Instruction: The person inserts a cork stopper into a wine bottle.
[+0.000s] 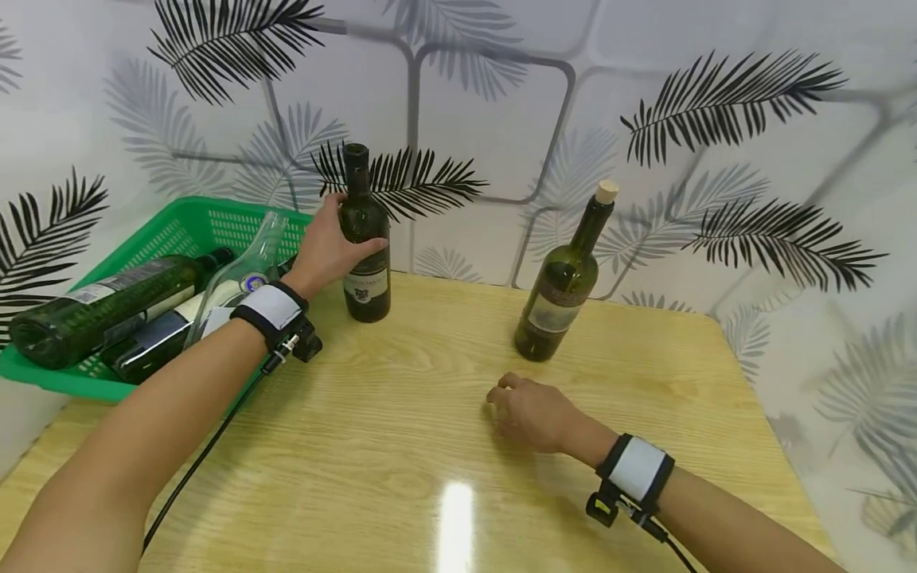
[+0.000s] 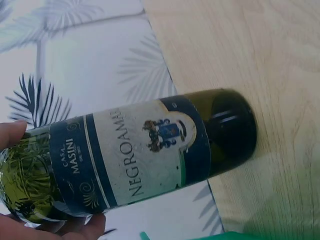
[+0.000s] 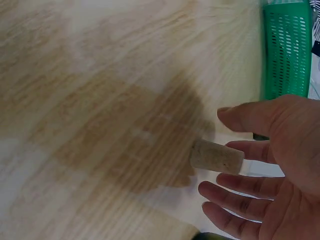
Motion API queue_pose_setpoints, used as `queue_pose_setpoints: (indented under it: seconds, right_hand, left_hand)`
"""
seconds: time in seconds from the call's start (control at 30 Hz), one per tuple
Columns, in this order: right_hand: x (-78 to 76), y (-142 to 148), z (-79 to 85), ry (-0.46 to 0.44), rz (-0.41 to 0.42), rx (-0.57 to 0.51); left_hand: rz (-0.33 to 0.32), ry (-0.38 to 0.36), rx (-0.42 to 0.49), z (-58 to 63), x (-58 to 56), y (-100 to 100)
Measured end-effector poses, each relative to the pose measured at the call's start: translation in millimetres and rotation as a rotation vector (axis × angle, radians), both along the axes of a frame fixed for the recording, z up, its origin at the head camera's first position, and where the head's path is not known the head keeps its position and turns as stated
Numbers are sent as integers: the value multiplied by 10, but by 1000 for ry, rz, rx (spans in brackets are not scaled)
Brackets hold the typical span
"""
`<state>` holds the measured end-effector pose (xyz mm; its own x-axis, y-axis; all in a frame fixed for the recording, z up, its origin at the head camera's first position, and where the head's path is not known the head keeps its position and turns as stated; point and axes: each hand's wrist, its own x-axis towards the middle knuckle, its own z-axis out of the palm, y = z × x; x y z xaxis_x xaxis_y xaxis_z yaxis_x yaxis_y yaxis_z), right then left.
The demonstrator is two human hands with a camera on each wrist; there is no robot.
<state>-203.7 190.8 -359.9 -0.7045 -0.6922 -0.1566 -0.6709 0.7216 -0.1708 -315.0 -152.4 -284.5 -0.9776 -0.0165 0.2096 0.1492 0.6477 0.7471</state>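
Observation:
My left hand point(image 1: 328, 248) grips a dark green wine bottle point(image 1: 367, 278) around its upper body. Upright at the table's back edge, this bottle has an open mouth; its cream and navy label point(image 2: 150, 150) faces the left wrist camera. Low over the middle of the table is my right hand point(image 1: 537, 415), its fingers spread and loosely bent. A cork point(image 3: 216, 156) lies at these fingers, with the thumb apart from it; the head view hides it behind the hand. Beyond the right hand stands a second wine bottle point(image 1: 555, 306) with a cork stopper point(image 1: 606, 192) in its neck.
At the left, a green plastic basket point(image 1: 154, 231) holds several bottles lying down, among them a green one point(image 1: 107, 298) and a clear glass one point(image 1: 247, 259). A leaf-patterned wall covering point(image 1: 494, 119) rises behind the wooden table point(image 1: 401, 414). Cables trail from both wrist cameras.

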Motion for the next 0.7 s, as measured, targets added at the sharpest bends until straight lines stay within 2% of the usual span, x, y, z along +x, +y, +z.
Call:
queue_pose_setpoints:
  seconds: [0.2, 0.47, 0.6, 0.7]
  right_hand:
    - [10, -21, -73, 20, 16, -15]
    - [32, -28, -96, 16, -5, -31]
    - [50, -33, -19, 22, -1, -44]
    - [65, -42, 111, 65, 51, -78]
  left_hand:
    - [-73, -14, -6, -8, 140, 128]
    - [-145, -18, 11, -12, 283, 299]
    - [-190, -14, 21, -5, 347, 366]
    - [-214, -17, 48, 4, 396, 403]
